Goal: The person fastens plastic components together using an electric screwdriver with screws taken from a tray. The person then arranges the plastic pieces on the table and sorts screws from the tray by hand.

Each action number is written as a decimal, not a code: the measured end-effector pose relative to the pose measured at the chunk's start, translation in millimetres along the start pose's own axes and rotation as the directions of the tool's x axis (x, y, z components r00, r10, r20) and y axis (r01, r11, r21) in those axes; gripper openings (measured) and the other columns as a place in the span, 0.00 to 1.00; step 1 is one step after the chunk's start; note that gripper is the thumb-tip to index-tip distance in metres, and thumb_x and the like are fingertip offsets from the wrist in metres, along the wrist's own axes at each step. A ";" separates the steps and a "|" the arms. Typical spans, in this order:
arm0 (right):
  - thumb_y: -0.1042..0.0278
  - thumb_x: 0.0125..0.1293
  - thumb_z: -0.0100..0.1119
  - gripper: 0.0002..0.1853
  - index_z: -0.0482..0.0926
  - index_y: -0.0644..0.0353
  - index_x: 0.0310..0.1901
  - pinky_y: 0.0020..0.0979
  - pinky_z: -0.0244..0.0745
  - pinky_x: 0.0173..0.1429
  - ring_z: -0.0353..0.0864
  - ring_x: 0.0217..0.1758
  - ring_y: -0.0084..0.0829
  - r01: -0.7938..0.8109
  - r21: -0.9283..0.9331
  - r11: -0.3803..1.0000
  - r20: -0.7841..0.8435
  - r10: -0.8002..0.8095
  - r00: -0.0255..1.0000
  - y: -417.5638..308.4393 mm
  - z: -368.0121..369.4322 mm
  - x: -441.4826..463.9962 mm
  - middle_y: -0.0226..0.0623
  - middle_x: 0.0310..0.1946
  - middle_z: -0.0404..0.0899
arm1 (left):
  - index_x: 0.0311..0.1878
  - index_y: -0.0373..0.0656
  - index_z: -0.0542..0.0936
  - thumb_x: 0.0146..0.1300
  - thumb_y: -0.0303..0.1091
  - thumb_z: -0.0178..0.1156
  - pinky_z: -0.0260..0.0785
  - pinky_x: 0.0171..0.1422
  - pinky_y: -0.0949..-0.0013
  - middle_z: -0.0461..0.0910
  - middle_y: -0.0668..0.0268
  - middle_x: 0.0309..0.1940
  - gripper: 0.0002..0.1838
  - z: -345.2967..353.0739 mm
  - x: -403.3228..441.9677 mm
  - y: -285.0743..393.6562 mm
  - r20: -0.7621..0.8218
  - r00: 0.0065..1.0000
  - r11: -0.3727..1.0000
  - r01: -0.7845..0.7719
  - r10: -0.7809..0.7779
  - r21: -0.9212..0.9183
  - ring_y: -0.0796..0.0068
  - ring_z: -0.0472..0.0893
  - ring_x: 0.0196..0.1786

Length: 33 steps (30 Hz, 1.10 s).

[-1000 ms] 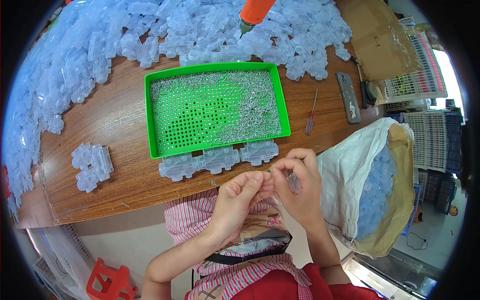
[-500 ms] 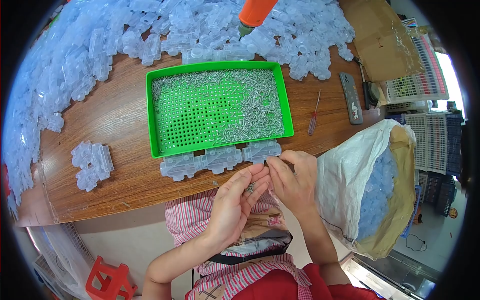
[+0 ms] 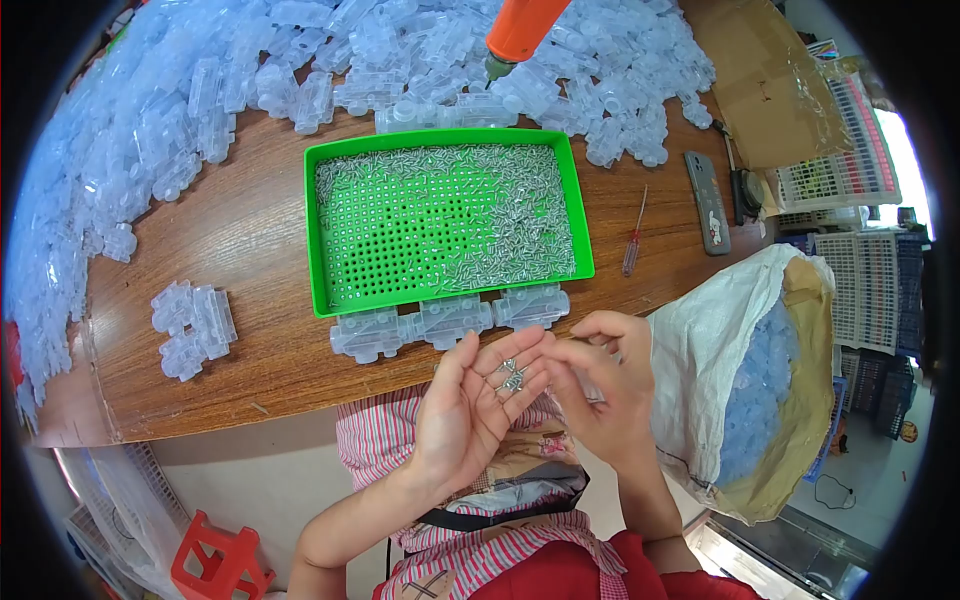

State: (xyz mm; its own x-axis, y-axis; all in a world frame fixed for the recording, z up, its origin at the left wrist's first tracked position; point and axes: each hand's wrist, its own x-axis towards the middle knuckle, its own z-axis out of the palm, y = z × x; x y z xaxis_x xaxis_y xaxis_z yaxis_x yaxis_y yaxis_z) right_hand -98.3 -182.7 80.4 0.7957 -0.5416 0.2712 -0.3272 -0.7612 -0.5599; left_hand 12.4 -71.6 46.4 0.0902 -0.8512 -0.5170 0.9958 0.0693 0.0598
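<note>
My left hand [image 3: 468, 408] is palm up and cupped, with a small pile of short metal screws [image 3: 513, 378] on its palm and fingers. Close beside its fingertips is my right hand [image 3: 612, 392], its thumb and index finger bent and slightly apart with nothing visible between them. Just beyond both hands, several clear plastic housings [image 3: 455, 320] lie in a row along the near side of a green perforated tray [image 3: 587, 225]. Loose screws [image 3: 520, 225] cover much of the tray's bottom, thickest on the right.
A large heap of clear plastic parts [image 3: 250, 90] covers the table's back and left. An orange power screwdriver [image 3: 522, 28] hangs above it. Right of the tray lie a hand screwdriver [image 3: 632, 245] and a phone [image 3: 708, 200]. A white sack [image 3: 690, 370] of parts stands right.
My right hand has drawn back from the rightmost housing toward my left palm, its thumb and index finger parting. My left hand has opened flatter, showing the screws.
</note>
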 end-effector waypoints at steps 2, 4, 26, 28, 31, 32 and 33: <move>0.73 0.52 0.67 0.10 0.81 0.53 0.38 0.32 0.65 0.42 0.71 0.40 0.34 0.058 -0.031 0.998 0.036 -0.057 0.998 -0.1 2.7 -0.3 0.30 0.40 0.72 | 0.64 0.30 0.64 0.74 0.51 0.34 0.59 0.71 0.65 0.70 0.53 0.61 0.32 0.1 -0.6 1.4 0.038 0.999 1.000 0.013 -0.013 0.011 0.68 0.70 0.64; 0.72 0.52 0.66 0.10 0.81 0.53 0.38 0.33 0.64 0.43 0.71 0.41 0.33 0.092 -0.052 0.994 0.060 -0.089 0.994 0.0 6.0 -0.9 0.30 0.40 0.72 | 0.65 0.30 0.63 0.73 0.52 0.33 0.60 0.70 0.65 0.70 0.53 0.61 0.33 0.5 -1.7 1.8 0.062 0.998 0.999 0.028 -0.029 0.018 0.68 0.70 0.64; 0.73 0.56 0.63 0.06 0.80 0.58 0.36 0.32 0.66 0.41 0.70 0.38 0.35 0.014 0.031 0.999 -0.064 -0.012 0.998 -2.2 5.3 -1.6 0.34 0.38 0.73 | 0.50 0.33 0.76 0.72 0.36 0.49 0.75 0.58 0.74 0.78 0.61 0.46 0.15 -0.6 -2.0 -2.9 0.011 1.000 0.976 0.019 -0.022 0.218 0.77 0.79 0.50; 0.73 0.56 0.63 0.06 0.81 0.58 0.36 0.32 0.66 0.41 0.70 0.37 0.35 0.042 0.003 0.999 -0.057 -0.041 0.998 -4.9 4.1 -0.8 0.34 0.38 0.73 | 0.46 0.35 0.77 0.71 0.35 0.50 0.77 0.55 0.75 0.79 0.62 0.43 0.13 -3.5 -1.5 -4.2 0.019 0.998 0.979 0.050 -0.055 0.198 0.79 0.80 0.47; 0.72 0.55 0.64 0.07 0.81 0.57 0.36 0.32 0.66 0.40 0.70 0.36 0.34 0.073 -0.001 0.997 -0.038 -0.073 0.997 -6.7 2.9 0.4 0.33 0.39 0.73 | 0.46 0.36 0.77 0.71 0.35 0.51 0.77 0.55 0.74 0.79 0.62 0.43 0.12 -9.2 -0.2 -4.4 -0.008 0.999 0.981 0.050 -0.049 0.190 0.78 0.81 0.46; 0.72 0.55 0.64 0.07 0.81 0.57 0.36 0.32 0.66 0.40 0.70 0.36 0.34 0.076 0.008 0.997 -0.020 -0.076 0.997 -7.4 1.9 0.8 0.33 0.39 0.73 | 0.47 0.36 0.77 0.71 0.35 0.51 0.76 0.55 0.75 0.80 0.63 0.43 0.12 -9.0 -1.0 -3.5 -0.011 0.999 0.980 0.046 -0.045 0.193 0.78 0.80 0.46; 0.72 0.54 0.65 0.07 0.81 0.57 0.36 0.32 0.66 0.41 0.70 0.36 0.33 0.079 0.017 0.997 -0.001 -0.079 0.997 -7.7 1.1 1.6 0.32 0.39 0.73 | 0.47 0.36 0.77 0.71 0.35 0.51 0.76 0.55 0.75 0.80 0.64 0.43 0.12 -8.0 -1.9 -2.0 -0.014 0.999 0.980 0.041 -0.039 0.197 0.79 0.80 0.46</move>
State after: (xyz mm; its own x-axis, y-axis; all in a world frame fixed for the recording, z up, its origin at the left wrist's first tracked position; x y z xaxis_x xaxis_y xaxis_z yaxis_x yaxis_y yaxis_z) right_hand -93.9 -177.3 84.3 0.8184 -0.4801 0.3157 -0.2544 -0.7954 -0.5501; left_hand 10.3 -66.0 40.3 0.0513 -0.8461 -0.5305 0.9762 -0.0696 0.2054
